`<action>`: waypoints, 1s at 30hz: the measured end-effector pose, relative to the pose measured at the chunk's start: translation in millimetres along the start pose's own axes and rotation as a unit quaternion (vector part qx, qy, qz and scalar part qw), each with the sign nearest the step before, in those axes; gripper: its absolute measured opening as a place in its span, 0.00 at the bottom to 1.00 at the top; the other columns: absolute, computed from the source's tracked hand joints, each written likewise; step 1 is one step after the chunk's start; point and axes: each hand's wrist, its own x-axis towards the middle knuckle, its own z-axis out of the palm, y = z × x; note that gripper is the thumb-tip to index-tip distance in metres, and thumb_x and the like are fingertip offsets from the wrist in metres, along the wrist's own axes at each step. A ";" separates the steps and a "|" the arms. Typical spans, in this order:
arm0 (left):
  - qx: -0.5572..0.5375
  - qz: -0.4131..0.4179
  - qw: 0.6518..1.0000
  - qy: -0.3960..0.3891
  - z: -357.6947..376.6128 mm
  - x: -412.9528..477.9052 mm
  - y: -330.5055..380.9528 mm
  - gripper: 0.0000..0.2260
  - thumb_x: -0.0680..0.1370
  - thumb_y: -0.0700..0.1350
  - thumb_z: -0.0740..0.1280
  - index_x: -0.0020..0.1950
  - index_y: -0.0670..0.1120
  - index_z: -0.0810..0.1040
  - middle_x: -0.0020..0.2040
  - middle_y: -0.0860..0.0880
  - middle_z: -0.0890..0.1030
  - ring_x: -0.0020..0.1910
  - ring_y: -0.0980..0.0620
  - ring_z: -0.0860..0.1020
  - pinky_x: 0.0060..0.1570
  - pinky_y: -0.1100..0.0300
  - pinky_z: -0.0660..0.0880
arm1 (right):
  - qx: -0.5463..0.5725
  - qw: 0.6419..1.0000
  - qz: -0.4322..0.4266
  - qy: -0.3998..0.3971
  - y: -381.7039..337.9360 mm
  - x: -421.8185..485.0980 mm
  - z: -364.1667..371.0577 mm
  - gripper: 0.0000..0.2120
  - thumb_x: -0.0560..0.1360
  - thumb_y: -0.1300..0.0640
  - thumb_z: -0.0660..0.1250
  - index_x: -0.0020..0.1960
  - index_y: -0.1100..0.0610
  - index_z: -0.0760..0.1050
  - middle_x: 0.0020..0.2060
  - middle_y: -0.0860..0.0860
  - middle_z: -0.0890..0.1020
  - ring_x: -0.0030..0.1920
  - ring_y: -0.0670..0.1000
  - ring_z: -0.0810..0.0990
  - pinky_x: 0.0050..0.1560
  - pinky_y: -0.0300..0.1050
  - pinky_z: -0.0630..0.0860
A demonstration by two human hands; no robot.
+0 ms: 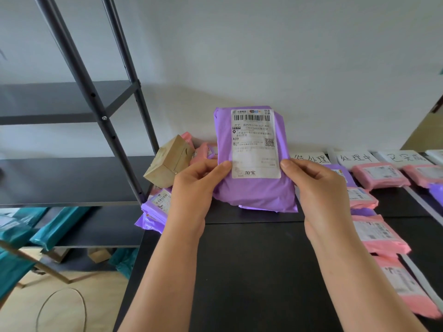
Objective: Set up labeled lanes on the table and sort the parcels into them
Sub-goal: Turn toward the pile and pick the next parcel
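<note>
I hold a purple parcel upright above the black table, its white shipping label facing me. My left hand grips its lower left edge and my right hand grips its lower right edge, both thumbs on the front. Three handwritten paper lane labels lie along the table's far edge at the right. Pink parcels lie in a column below the first label, and more pink parcels sit under the other labels. An unsorted heap at the left holds a cardboard box and purple parcels.
A dark metal shelving unit stands left of the table, with teal parcels on its lower shelf. A loop of wire lies on the wooden floor. White tape strips divide the lanes at the right. A white wall stands behind.
</note>
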 end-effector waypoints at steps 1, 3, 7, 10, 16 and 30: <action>-0.006 0.007 1.000 0.001 -1.1 0.9 0.6 0.04 0.75 0.43 0.73 0.43 0.44 0.85 0.40 0.47 0.84 0.38 0.53 0.76 0.39 0.57 0.73 | 0.002 1.000 -0.002 -0.002 -0.8 -0.2 0.0 0.11 0.76 0.57 0.72 0.39 0.43 0.81 0.34 0.37 0.84 0.39 0.36 0.82 0.40 0.31 0.79; -0.012 0.016 1.000 -0.004 -2.6 1.9 2.2 0.04 0.75 0.42 0.73 0.45 0.43 0.86 0.44 0.45 0.85 0.40 0.52 0.78 0.42 0.57 0.76 | 0.002 1.000 -0.008 -0.005 -2.0 -0.2 0.3 0.10 0.76 0.58 0.71 0.39 0.44 0.81 0.35 0.39 0.85 0.40 0.38 0.82 0.43 0.33 0.79; -0.004 0.028 0.999 -0.025 -3.2 1.7 3.0 0.03 0.76 0.40 0.71 0.47 0.44 0.85 0.42 0.48 0.86 0.40 0.54 0.79 0.41 0.62 0.77 | -0.016 1.000 -0.013 -0.005 -2.9 0.0 0.2 0.08 0.77 0.57 0.70 0.42 0.45 0.82 0.38 0.41 0.85 0.44 0.44 0.84 0.48 0.41 0.81; 0.016 0.032 0.999 -0.025 -4.3 2.4 1.8 0.03 0.76 0.40 0.72 0.46 0.46 0.85 0.40 0.51 0.85 0.40 0.56 0.80 0.41 0.63 0.78 | -0.028 0.999 -0.012 -0.009 -3.1 0.7 -1.1 0.09 0.77 0.59 0.70 0.43 0.45 0.81 0.39 0.41 0.85 0.46 0.45 0.83 0.49 0.42 0.80; 0.043 0.039 0.998 -0.006 -1.4 1.4 -3.8 0.09 0.76 0.41 0.72 0.46 0.57 0.83 0.44 0.50 0.85 0.39 0.50 0.81 0.40 0.57 0.78 | -0.052 0.998 -0.024 -0.033 3.1 1.1 -2.9 0.08 0.75 0.63 0.71 0.45 0.50 0.83 0.40 0.44 0.86 0.44 0.47 0.83 0.44 0.34 0.78; 0.046 0.048 0.996 0.067 -3.2 4.9 -3.3 0.05 0.75 0.41 0.73 0.48 0.50 0.87 0.38 0.48 0.85 0.36 0.47 0.82 0.38 0.60 0.78 | -0.098 0.993 -0.058 -0.013 -2.2 -2.9 1.3 0.09 0.75 0.59 0.72 0.53 0.50 0.79 0.44 0.42 0.84 0.44 0.39 0.82 0.41 0.27 0.74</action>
